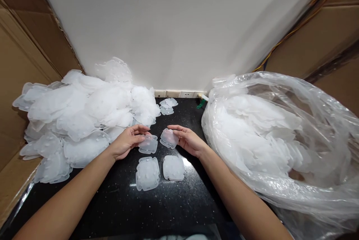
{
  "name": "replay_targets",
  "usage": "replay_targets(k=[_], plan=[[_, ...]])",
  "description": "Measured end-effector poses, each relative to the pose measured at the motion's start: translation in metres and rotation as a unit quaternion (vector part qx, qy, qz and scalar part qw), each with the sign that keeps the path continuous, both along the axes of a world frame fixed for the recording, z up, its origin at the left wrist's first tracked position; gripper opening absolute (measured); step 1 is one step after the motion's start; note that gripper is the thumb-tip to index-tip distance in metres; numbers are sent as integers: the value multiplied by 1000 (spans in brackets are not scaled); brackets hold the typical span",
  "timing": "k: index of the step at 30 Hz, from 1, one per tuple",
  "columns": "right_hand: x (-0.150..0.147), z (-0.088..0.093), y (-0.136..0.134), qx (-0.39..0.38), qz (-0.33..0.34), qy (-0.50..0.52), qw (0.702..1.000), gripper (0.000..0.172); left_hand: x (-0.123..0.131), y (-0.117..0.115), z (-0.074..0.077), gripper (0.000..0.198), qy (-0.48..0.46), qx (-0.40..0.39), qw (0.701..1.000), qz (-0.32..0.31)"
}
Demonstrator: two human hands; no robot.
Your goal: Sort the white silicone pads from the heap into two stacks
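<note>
1. Two translucent plastic pieces were in my hands. My left hand (127, 143) pinched the left piece (148, 144) by its edge, just right of the pile (78, 112) of like pieces. My right hand (189, 140) gripped the right piece (169, 137) a little further right of the pile, with the piece tilted up.
2. Both hands were narrow, with fingers curled over their pieces and thumbs tucked close. I could not tell whether the left piece hung clear of the desk (174, 210) or rested on it.
3. Right of the pile and nearer me than my hands, a studded flat piece (147, 173) and a plain flat piece (173, 167) lay side by side on the desk, close but apart.
4. A small stack (168, 106) sat at the pile's far right corner, by the wall.
5. Well to the right of the pile, the plastic bag (280, 139) bulged with more pieces.
6. I judged a light grip at the rims best. The pieces looked thin and bendy, so squeezing their middles would likely have buckled them.
7. I thought it wise to check each piece's studded face against the dark desk, since the translucency made the two sides hard to tell apart.
8. I also reckoned my left forearm had to stay off the pile, because its pieces lay loosely and could have slid.
</note>
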State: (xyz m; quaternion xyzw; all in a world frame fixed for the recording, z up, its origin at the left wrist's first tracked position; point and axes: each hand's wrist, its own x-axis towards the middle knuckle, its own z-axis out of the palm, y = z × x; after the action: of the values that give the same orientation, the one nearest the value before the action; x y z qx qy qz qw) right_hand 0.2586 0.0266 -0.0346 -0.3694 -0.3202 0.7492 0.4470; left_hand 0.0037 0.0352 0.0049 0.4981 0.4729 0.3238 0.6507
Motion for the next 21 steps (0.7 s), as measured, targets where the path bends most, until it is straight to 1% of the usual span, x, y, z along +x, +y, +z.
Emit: replay_targets(k=[1,2,3,4,5,6,7,8,9,10,11,12,13,14,15,16,17,18,19,20,21], plan=[[2,7,-3,27,11,-20,999,27,-1,-2,5,34,-2,26,999,-20],[5,15,-6,64,39,-46,996,26,-2,-4,11,29,-3,54,997,-57],[8,25,-10,107,84,-76,988,26,-4,-7,18,23,-1,79,990,-114],[12,36,-15,154,156,-109,970,26,-6,-11,26,19,8,92,976,-198],[15,46,-19,193,247,-135,940,28,-8,-14,33,21,16,91,950,-297],[18,55,-24,223,336,-157,902,31,-10,-18,39,26,27,86,913,-397],[20,63,-27,251,405,-178,861,36,-12,-21,45,32,36,82,876,-474],[22,69,-30,273,446,-197,830,39,-14,-23,50,39,44,82,847,-524],[22,72,-32,290,462,-214,810,40,-16,-25,53,44,52,89,830,-548],[22,74,-32,302,455,-226,806,39,-17,-26,55,45,59,101,828,-549],[20,74,-30,304,435,-231,816,36,-18,-26,57,43,67,113,834,-535],[17,73,-27,298,408,-227,833,34,-18,-25,57,39,76,124,848,-510],[12,71,-22,289,379,-219,851,32,-19,-23,56,35,90,136,865,-474],[6,69,-16,284,344,-216,869,32,-20,-21,54,30,112,156,888,-419],[-1,66,-9,286,303,-223,882,31,-21,-17,51,26,147,188,909,-343],[-10,63,0,298,255,-246,886,29,-22,-14,46,23,195,231,919,-252],[-21,60,10,319,201,-290,880,25,-24,-9,41,21,252,288,912,-147],[-32,57,20,343,140,-352,860,20,-25,-4,34,21,319,349,880,-58],[-44,54,31,353,86,-413,835,16,-27,0,27,22,385,399,832,3],[-56,51,41,351,52,-467,810,17,-29,5,20,24,439,433,787,27],[-68,48,51,341,24,-516,786,18,-30,9,14,24,488,458,742,31]])
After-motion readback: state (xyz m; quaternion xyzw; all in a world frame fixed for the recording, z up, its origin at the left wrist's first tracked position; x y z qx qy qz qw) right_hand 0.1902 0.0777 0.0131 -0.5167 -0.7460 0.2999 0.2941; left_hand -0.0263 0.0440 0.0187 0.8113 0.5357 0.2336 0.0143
